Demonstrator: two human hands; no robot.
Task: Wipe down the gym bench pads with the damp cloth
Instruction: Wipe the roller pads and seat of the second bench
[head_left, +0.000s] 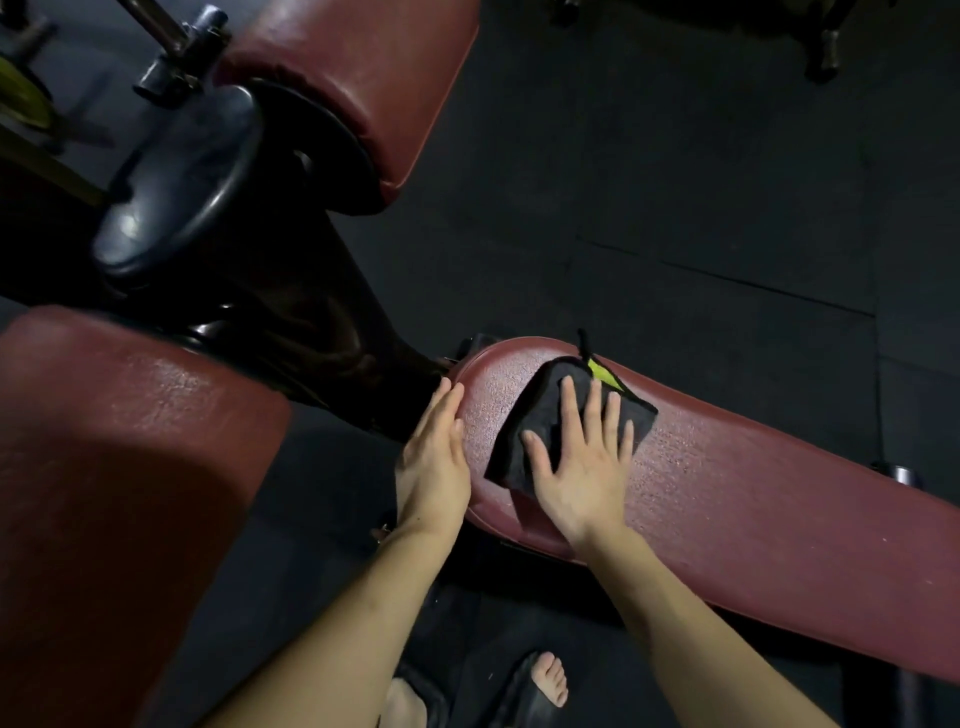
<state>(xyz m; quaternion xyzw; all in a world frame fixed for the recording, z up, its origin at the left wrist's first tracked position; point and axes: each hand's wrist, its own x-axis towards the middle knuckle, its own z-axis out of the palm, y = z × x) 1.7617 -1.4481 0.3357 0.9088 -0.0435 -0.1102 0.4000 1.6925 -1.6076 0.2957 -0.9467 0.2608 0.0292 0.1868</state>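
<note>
Dark rubber gym flooring (675, 182) surrounds everything. Right hand (584, 457), fingers spread flat, presses the folded black cloth (540, 415) onto the long maroon vinyl pad (753, 493); unwiped length runs rightward (left hand (434, 457), open, braces the pad's end).

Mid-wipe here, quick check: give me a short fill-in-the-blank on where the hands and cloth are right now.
1. The right hand presses flat on the ____ cloth.
2. The cloth lies on the long ____ bench pad, near its rounded end.
3. The left hand rests at the pad's edge, ____ the cloth.
4. A ____ tag shows at the cloth's far corner.

Missing words: black; red; not touching; yellow
</note>
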